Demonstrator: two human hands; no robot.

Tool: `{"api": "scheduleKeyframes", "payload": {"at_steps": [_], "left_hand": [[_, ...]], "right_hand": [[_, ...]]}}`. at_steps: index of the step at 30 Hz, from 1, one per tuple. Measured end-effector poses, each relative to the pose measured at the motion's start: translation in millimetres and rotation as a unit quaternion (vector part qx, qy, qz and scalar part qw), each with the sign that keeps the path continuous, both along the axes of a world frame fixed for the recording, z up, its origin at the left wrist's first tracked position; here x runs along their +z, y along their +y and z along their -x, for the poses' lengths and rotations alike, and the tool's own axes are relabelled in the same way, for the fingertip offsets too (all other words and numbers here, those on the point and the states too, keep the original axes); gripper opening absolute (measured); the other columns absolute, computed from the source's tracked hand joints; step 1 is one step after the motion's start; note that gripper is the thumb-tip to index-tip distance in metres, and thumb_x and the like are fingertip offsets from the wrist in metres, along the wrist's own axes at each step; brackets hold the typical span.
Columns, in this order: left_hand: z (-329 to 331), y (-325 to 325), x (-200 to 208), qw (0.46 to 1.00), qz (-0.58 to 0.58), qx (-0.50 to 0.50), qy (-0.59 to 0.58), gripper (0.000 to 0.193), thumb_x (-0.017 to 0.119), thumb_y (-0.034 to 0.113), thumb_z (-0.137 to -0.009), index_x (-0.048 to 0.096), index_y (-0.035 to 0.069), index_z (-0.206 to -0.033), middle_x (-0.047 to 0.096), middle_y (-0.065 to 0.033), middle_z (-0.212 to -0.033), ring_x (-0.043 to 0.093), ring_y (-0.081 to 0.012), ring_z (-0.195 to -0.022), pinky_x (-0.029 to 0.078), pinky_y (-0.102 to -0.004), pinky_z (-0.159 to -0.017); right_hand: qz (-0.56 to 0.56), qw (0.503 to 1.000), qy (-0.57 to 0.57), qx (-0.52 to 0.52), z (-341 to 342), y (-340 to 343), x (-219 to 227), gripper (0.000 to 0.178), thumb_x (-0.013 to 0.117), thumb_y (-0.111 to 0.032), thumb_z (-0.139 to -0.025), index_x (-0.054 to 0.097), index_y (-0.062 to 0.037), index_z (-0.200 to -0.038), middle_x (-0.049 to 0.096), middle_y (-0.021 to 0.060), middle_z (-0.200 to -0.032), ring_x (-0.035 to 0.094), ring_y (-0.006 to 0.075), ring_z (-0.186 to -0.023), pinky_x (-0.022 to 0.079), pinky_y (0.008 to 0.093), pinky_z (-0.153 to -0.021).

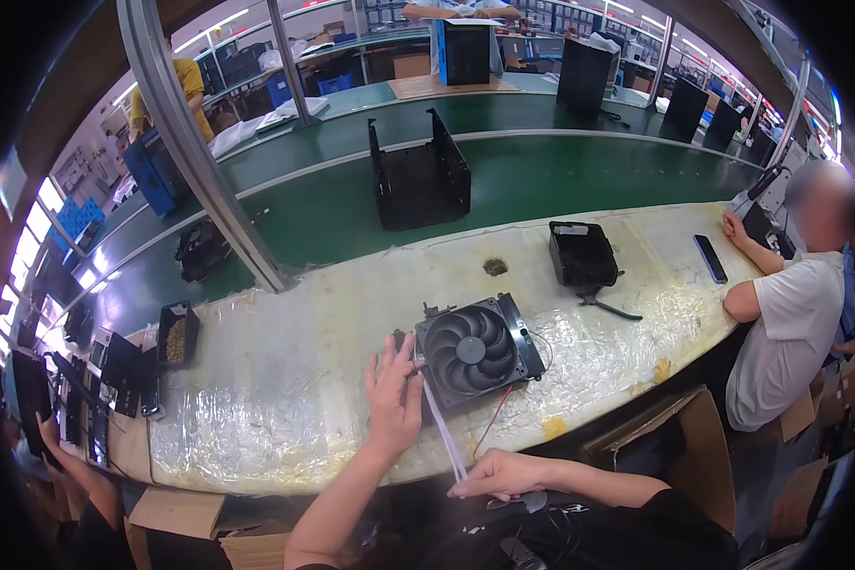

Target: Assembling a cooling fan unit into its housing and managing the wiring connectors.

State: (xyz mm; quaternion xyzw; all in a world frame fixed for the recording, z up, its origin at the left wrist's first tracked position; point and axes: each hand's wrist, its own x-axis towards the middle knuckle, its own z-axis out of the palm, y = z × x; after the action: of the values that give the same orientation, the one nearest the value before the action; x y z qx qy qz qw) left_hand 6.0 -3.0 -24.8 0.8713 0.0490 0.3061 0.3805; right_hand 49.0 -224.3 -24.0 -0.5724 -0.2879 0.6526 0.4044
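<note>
A black cooling fan [471,350] with curved blades lies face up on the wrapped worktable, mounted on a dark block with thin wires. My left hand [392,394] is at the fan's left edge, fingers stretched out and apart. My right hand [503,475] is closed near the front edge of the table, gripping the lower end of thin white strips [443,429] that look like cable ties. These run slanting up to the fan's left side, where my left fingertips are. A red wire [494,418] trails from the fan toward the table's front edge.
Beyond the fan stand a black bin [579,255] and green-handled pliers [619,312]; a phone [710,258] lies farther right. A tray of small screws [176,334] is at left. A black metal case frame [421,185] sits on the green conveyor [560,166]. A co-worker [793,323] sits at right.
</note>
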Motion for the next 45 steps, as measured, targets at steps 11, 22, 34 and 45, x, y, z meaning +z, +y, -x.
{"api": "scheduleKeyframes", "payload": {"at_steps": [11, 22, 34, 45], "left_hand": [[-3.2, -0.8, 0.4, 1.000, -0.007, -0.003, -0.009, 0.016, 0.051, 0.012, -0.099, 0.058, 0.005, -0.111, 0.052, -0.0181, -0.143, 0.031, -0.0354, -0.145, 0.015, -0.0510, -0.116], [-3.5, 7.5, -1.9, 0.983, 0.161, -0.051, -0.069, 0.016, 0.069, 0.000, -0.084, 0.074, 0.002, -0.099, 0.055, -0.0171, -0.139, 0.032, -0.0375, -0.144, 0.029, -0.0457, -0.114], [3.1, 8.7, -5.7, 0.967, 0.241, -0.060, -0.050, 0.021, 0.067, -0.001, -0.079, 0.077, 0.006, -0.097, 0.047, -0.0188, -0.146, 0.026, -0.0373, -0.146, 0.025, -0.0478, -0.116], [-16.6, 5.2, -3.0, 0.959, 0.274, -0.045, -0.053, 0.007, 0.069, 0.005, -0.084, 0.074, 0.003, -0.089, 0.046, -0.0248, -0.144, 0.034, -0.0382, -0.141, 0.024, -0.0496, -0.115]], "right_hand": [[-0.032, 0.999, 0.002, 0.019, 2.1, 8.6, 0.7, 0.035, 0.061, -0.040, -0.097, 0.073, -0.0084, -0.088, 0.045, -0.0053, -0.048, 0.039, 0.0023, -0.041, 0.030, 0.0217, -0.042], [-0.276, 0.713, -0.628, -0.144, -63.9, 54.3, 106.7, 0.022, 0.072, -0.026, -0.084, 0.073, -0.0068, -0.095, 0.068, 0.0098, -0.100, 0.065, 0.0260, -0.093, 0.051, 0.0344, -0.078], [-0.389, 0.671, -0.622, -0.107, -82.2, 96.7, 51.9, 0.014, 0.072, -0.018, -0.081, 0.067, -0.0056, -0.085, 0.064, 0.0043, -0.095, 0.060, 0.0256, -0.106, 0.040, 0.0417, -0.093], [-0.411, 0.667, -0.598, -0.172, -103.2, 83.1, 60.4, 0.019, 0.072, -0.020, -0.082, 0.064, -0.0046, -0.076, 0.062, 0.0079, -0.080, 0.060, 0.0246, -0.086, 0.044, 0.0357, -0.084]]}}
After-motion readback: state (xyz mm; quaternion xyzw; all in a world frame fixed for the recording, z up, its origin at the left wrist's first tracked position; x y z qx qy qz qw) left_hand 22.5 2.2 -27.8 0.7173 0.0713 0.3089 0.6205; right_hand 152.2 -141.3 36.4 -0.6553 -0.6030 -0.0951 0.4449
